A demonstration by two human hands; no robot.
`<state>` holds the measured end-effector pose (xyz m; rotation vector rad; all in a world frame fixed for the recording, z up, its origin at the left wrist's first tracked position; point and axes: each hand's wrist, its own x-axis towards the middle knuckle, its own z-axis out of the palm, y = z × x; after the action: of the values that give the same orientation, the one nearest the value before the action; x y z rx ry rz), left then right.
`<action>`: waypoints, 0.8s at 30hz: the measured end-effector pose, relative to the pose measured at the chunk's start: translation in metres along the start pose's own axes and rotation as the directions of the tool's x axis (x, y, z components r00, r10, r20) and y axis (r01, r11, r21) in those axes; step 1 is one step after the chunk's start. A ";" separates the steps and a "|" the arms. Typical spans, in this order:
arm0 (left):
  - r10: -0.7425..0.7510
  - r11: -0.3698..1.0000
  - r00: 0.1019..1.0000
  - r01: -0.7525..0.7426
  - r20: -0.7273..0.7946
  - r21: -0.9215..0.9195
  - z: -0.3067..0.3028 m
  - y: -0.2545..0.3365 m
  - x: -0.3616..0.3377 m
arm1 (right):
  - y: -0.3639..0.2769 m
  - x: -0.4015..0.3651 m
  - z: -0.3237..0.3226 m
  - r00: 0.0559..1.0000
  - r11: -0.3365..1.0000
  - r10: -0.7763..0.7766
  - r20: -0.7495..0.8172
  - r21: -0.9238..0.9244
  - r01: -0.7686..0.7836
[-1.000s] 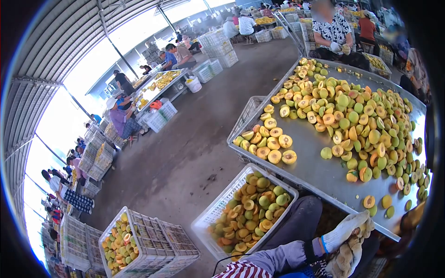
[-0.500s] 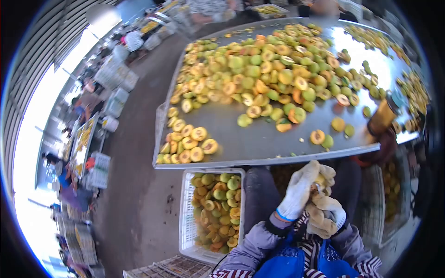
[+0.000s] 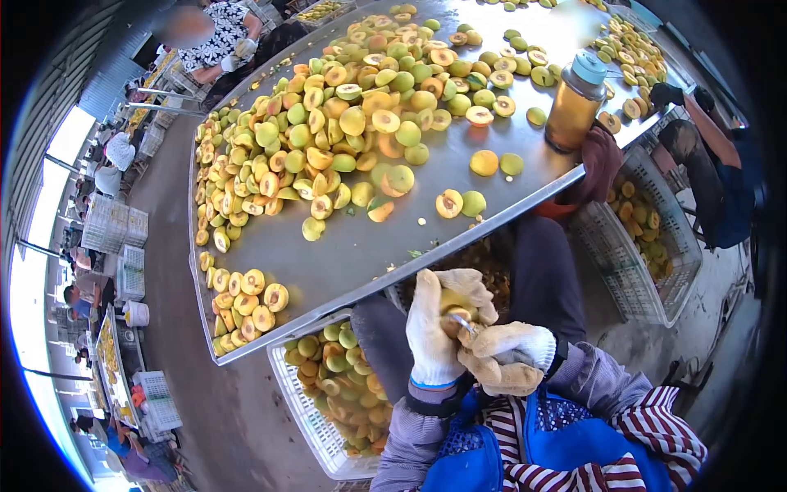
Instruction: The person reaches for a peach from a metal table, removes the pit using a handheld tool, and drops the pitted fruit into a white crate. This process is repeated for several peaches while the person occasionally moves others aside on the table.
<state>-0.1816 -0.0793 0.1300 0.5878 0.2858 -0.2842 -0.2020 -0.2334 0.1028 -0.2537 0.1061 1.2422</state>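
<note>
Standing at the far left are stacked pale crates [image 3: 115,228], well apart from me. A person [image 3: 215,37] in a black-and-white patterned shirt sits beyond the metal worktop [image 3: 328,279], gloved hands together. Fruit halves [image 3: 250,303] lie grouped at its left corner, many with cut faces showing; below, a white crate [image 3: 297,414] of fruit sits beside my leg. The big fruit pile [image 3: 344,119] spreads across the middle. Over my lap, just off the near edge, my gloved left hand [image 3: 433,328] curls around a piece of fruit [image 3: 457,310]. My gloved right hand [image 3: 510,357] is closed about a small metal tool [image 3: 461,321], its tip at the fruit; how deep it sits I cannot tell. Further right, an amber bottle [image 3: 568,115] with a pale blue lid stands near a dark red cloth [image 3: 602,164]. Below is another crate [image 3: 615,275] holding fruit, and at the far right, a co-worker's black-gloved hand [image 3: 666,95] is by the worktop.
</note>
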 end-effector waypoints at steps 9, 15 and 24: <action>0.211 0.942 0.969 -0.164 -0.133 0.294 -0.017 0.021 0.010 | -0.002 0.005 -0.007 0.981 0.981 -0.188 0.055 -0.038 0.190; 0.530 0.749 0.767 -0.224 -0.361 0.624 -0.111 0.074 -0.015 | -0.024 -0.009 -0.035 0.999 0.969 -0.011 0.035 -0.245 0.019; 0.384 0.862 0.910 -0.293 -0.157 0.415 -0.021 0.024 0.005 | -0.030 0.014 0.026 0.967 0.731 -0.058 -0.248 -0.670 -0.127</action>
<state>-0.1726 -0.0492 0.1237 1.0518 0.3508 0.0824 -0.1711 -0.2233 0.1290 -1.0691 -0.1396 1.2406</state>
